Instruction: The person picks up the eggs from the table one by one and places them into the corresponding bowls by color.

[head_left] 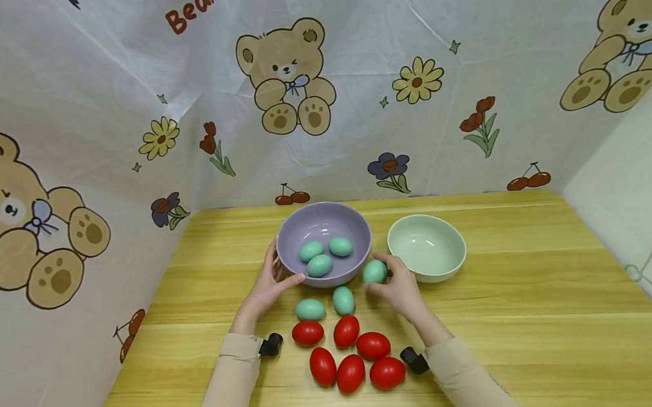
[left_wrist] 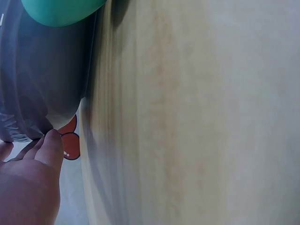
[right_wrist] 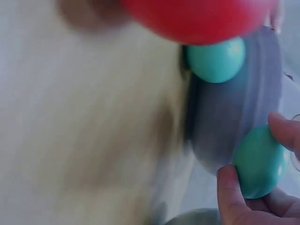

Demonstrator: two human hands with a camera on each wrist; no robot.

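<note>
Green egg, grasped, between two bowls

Green egg [head_left: 375, 272], one: pinched between the thumb and fingers of the right hand [head_left: 400, 287], just beside the near right rim of the purple bowl
Purple bowl [head_left: 323, 222], one: at the far part of the table, containing three green eggs [head_left: 319, 265]; left hand [head_left: 266, 289] grasping its left side, thumb at the near rim
Pale green bowl [head_left: 423, 247], one: right of the purple bowl, beyond the right hand
Loose green eggs [head_left: 343, 300], two: on the table, just near of the purple bowl
Red eggs [head_left: 350, 374], six: loosely clustered, nearer still
Table [head_left: 545, 313]: yellowish wood grain
Printed cloth [head_left: 351, 162]: bears, flowers and cherries, along the far and left sides
</note>
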